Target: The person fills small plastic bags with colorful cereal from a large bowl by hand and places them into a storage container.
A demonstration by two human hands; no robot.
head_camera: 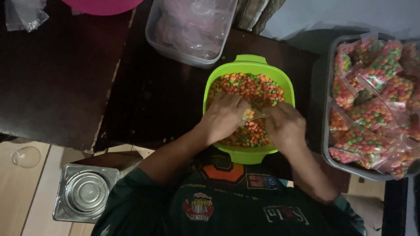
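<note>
A bright green tub (227, 150) sits on the dark table in front of me, filled with small round candies (253, 86) in orange, green and yellow. Both of my hands are inside it. My left hand (223, 117) and my right hand (285, 127) together hold a small clear plastic bag (253, 115) between them, just above the candies. The bag is partly hidden by my fingers, and some candies show inside it.
A grey tray (326, 131) at the right holds several filled candy bags (372, 96). A clear container (192, 28) with empty plastic bags stands behind the tub. A square metal tin (85, 192) sits lower left on the floor. A pink basin (103, 5) is at the top.
</note>
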